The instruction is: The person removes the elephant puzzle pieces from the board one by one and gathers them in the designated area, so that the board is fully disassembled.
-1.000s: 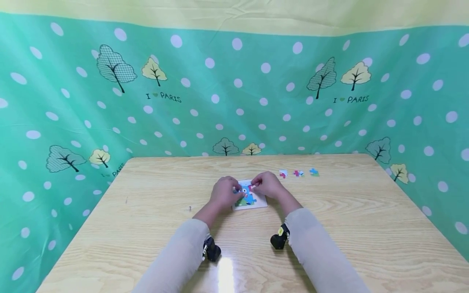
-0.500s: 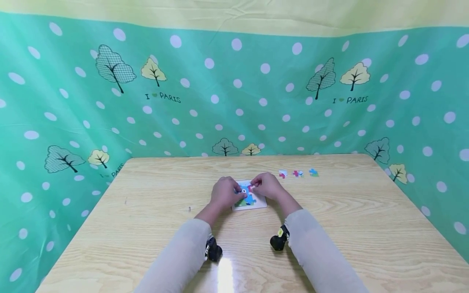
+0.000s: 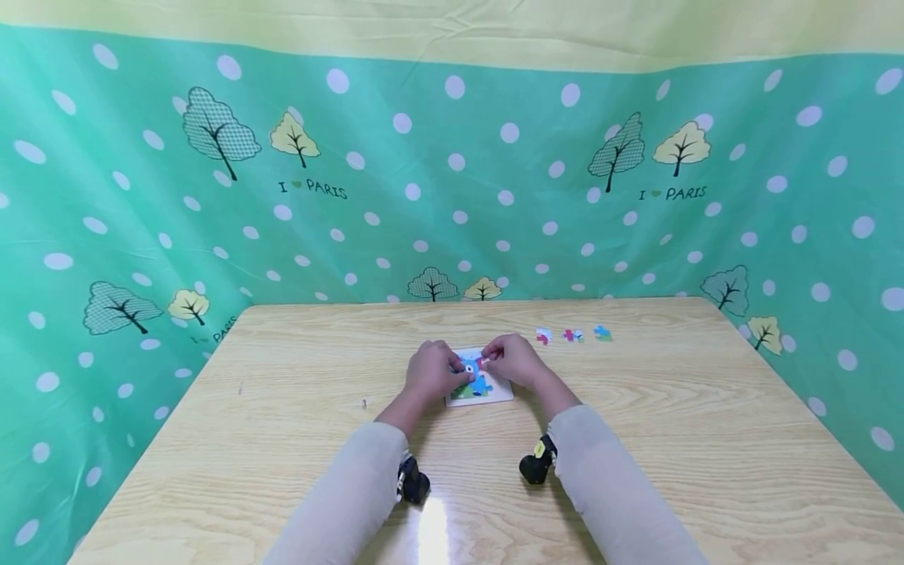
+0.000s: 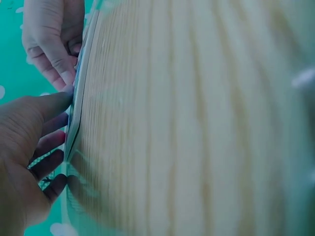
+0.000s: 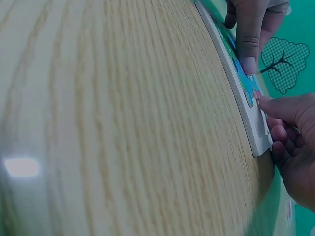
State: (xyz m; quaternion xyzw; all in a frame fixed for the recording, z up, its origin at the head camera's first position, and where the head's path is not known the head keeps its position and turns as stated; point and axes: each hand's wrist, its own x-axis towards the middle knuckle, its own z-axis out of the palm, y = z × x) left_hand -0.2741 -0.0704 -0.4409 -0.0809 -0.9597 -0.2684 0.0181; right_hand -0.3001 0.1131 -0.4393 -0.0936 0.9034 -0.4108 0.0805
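A small white puzzle board [image 3: 503,391] lies flat on the table, partly filled with blue and green picture pieces [image 3: 480,384]. My left hand [image 3: 428,372] rests over its left side, thumb and spread fingers touching the pieces, as the left wrist view also shows. At the board's upper right, my right hand [image 3: 517,359] pinches a pinkish-red puzzle piece [image 3: 483,363] between thumb and fingers, down at the board's surface. In the right wrist view, the thumb [image 5: 275,104] touches this piece beside the blue ones. Part of the picture is hidden beneath my hands.
Three loose puzzle pieces lie in a row beyond my right hand: a pink-white one [image 3: 543,336], a red-blue one [image 3: 573,335] and a blue-green one [image 3: 603,333]. A tiny object or mark [image 3: 364,404] is left of my left wrist. A polka-dot curtain [image 3: 459,180] hangs behind the table.
Both hands stay almost still at the board; the whole head view shifts very slightly. The loose pieces keep their places.
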